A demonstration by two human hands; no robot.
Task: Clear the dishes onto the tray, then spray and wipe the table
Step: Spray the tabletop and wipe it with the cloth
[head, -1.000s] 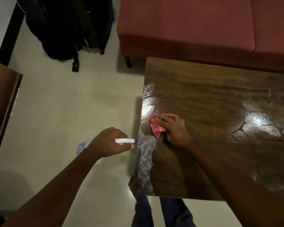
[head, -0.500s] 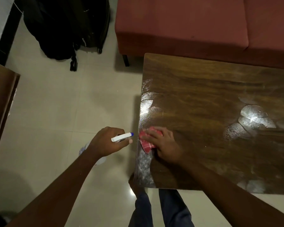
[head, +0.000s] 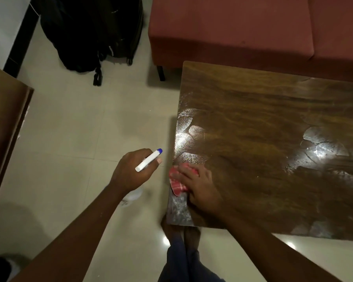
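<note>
A dark wooden table (head: pixel 263 123) fills the right half of the head view, streaked with wet spray patches along its left edge and at the right. My right hand (head: pixel 200 186) presses a red checked cloth (head: pixel 176 183) flat against the table's near left edge. Left of the table, over the floor, my left hand (head: pixel 134 169) grips a white spray bottle (head: pixel 149 159) with a blue nozzle tip; the bottle's body hangs mostly hidden below the hand. No dishes or tray are in view.
A red sofa (head: pixel 243 31) stands behind the table. A black backpack (head: pixel 90 31) leans at the back left on the pale tiled floor (head: pixel 69 129). A brown wooden piece of furniture (head: pixel 6 119) borders the left edge. My legs (head: pixel 183 257) stand at the table's near corner.
My right hand has drawn the cloth toward me and to the left, down the table's left edge. My left hand with the bottle has tilted, its nozzle now pointing up and right.
</note>
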